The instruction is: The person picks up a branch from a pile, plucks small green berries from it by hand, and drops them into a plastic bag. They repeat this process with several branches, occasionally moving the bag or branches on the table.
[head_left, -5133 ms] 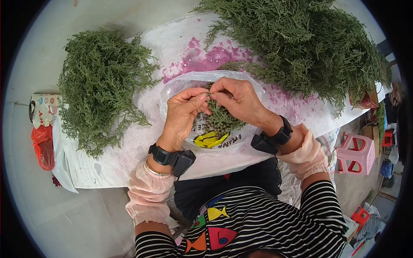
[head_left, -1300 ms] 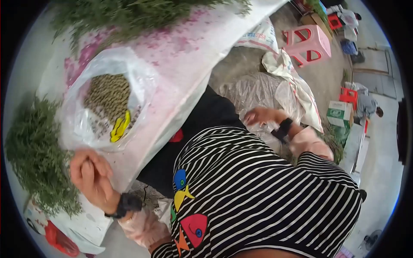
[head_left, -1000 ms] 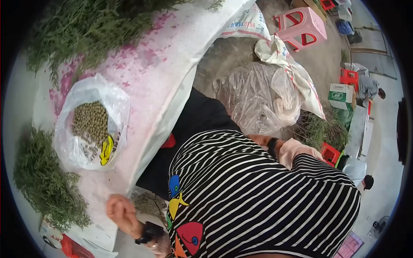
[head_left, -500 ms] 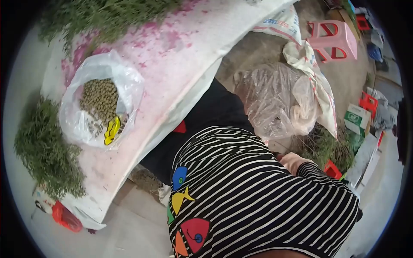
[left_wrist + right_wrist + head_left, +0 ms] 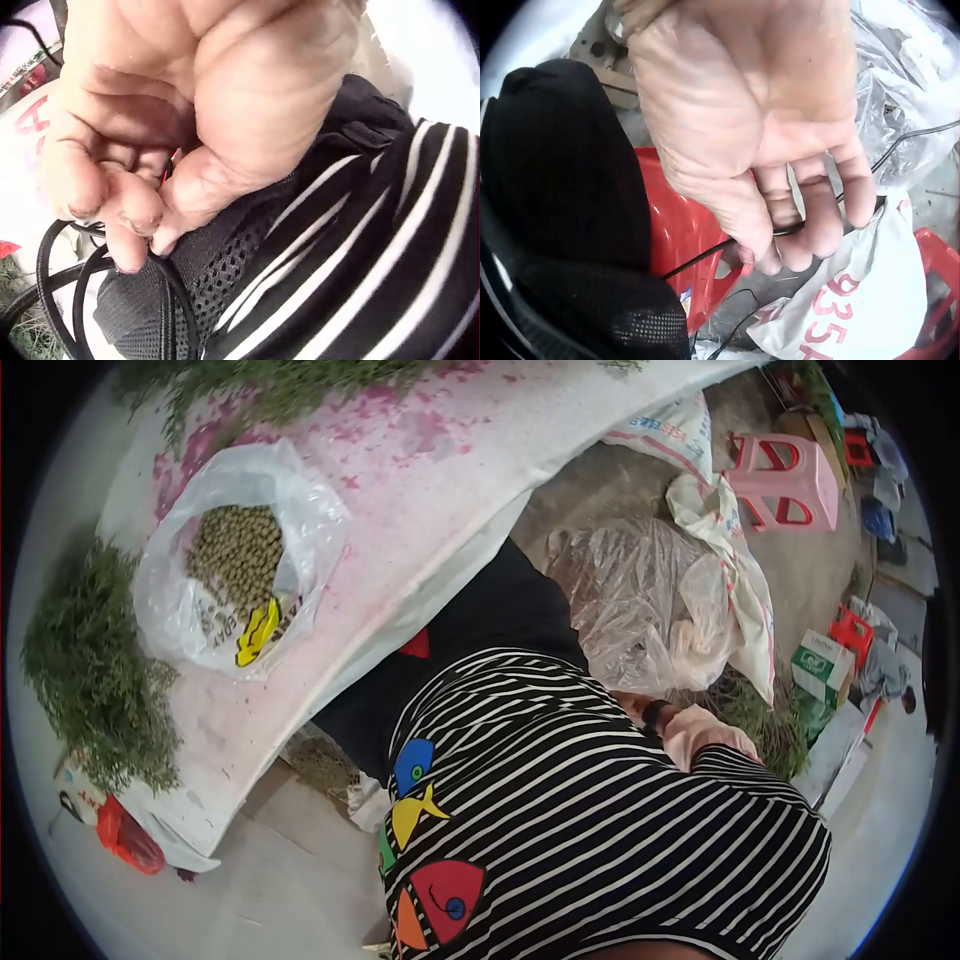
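Note:
In the right wrist view my right hand [image 5: 757, 97] faces palm up, its thumb and curled fingers pinching a thin black cable [image 5: 697, 259]. Only a small part of that hand [image 5: 635, 705] shows beside the striped shirt in the head view. My left hand [image 5: 202, 97] is beside the shirt in the left wrist view and hidden from the head view. Its thumb and bent fingers meet at looped black cables [image 5: 45, 270], close to black mesh fabric [image 5: 217, 277]. On the table a plastic bag [image 5: 320, 525] stands open with green berries [image 5: 235, 550] inside.
Green sprigs [image 5: 90, 670] lie at the left of the white cloth-covered table [image 5: 420, 490], with more [image 5: 270, 385] at its far edge. On the floor are clear plastic sheeting [image 5: 630, 600], a printed sack [image 5: 735, 580] and a pink stool [image 5: 785, 480]. A red stool [image 5: 679, 217] is near my right hand.
Both hands have left the berry bag, where they pinched a sprig. The view has swung right; the left hand has dropped out of the head view, and the right has gone down beside the body.

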`<state>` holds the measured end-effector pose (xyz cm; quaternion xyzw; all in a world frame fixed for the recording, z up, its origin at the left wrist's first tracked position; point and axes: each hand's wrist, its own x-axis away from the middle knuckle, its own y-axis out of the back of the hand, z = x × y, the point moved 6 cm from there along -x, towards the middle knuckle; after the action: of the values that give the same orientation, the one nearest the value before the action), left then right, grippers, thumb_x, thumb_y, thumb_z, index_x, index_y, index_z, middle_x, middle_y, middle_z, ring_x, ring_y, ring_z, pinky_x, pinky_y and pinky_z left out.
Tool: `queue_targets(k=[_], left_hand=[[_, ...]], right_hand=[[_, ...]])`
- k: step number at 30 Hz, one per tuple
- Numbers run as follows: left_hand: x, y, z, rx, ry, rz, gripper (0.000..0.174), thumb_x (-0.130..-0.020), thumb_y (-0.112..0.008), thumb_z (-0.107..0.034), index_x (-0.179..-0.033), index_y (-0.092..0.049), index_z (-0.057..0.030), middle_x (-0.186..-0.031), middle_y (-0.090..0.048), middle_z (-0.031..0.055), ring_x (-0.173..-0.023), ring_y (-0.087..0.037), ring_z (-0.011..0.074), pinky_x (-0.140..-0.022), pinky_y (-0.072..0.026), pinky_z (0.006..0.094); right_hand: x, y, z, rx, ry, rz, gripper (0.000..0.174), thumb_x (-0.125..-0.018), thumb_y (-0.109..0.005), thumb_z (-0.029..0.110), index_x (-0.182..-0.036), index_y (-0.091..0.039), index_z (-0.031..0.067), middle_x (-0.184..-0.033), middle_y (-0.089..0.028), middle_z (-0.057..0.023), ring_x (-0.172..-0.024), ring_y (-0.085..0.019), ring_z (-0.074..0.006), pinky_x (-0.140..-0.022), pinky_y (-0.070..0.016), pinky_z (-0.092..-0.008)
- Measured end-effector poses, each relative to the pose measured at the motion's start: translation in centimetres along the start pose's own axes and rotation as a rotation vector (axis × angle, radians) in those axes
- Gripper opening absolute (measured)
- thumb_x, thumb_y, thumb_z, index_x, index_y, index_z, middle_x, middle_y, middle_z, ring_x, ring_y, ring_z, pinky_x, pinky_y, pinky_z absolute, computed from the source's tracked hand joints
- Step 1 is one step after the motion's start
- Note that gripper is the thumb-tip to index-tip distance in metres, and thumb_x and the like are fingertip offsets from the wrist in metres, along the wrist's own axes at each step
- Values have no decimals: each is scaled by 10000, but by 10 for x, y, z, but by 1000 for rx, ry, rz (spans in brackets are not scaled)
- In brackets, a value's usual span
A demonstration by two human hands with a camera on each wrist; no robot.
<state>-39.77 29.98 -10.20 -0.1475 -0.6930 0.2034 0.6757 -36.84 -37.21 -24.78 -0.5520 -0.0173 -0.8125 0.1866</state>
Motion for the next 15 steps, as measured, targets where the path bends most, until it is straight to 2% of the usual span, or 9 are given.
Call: queue_targets(k=[1, 10, 13, 15], left_hand=[[11, 5, 13, 15, -14, -4, 592, -911, -104, -492, -1447, -40, -248, -1487, -150, -38, -1270, -335, 196, -943, -409, 440], [41, 4, 136, 13, -150, -189, 484, -880, -231, -375, -1324, -194, -186, -1289, -269, -22, -1074, -378, 163, -809, -402, 380], [21, 9, 121, -45, -200, -219, 448, -870, -273, -336, -1283, -246, -165, -1223, -309, -17, -1008, -392, 152, -765, -400, 360], [-15, 16, 91, -102, -250, -206, 425, -863, -301, -310, -1256, -280, -151, -1179, -335, -13, -965, -402, 144, -735, -398, 347]], right_hand=[[6, 10, 12, 17, 27, -102, 270, -763, -574, 242, -914, -653, 33, -763, -654, -77, -640, -621, -211, -579, -532, -306], [4, 23, 35, 114, 34, -128, 272, -781, -589, 260, -947, -646, 51, -888, -654, -123, -809, -607, -246, -736, -461, -329], [7, 36, 37, 110, 67, -202, 274, -788, -595, 267, -959, -643, 58, -935, -654, -141, -873, -601, -259, -794, -435, -337], [-68, 91, -24, 399, 79, -240, 261, -768, -635, 254, -933, -645, 52, -833, -645, -156, -793, -622, -280, -720, -465, -350]])
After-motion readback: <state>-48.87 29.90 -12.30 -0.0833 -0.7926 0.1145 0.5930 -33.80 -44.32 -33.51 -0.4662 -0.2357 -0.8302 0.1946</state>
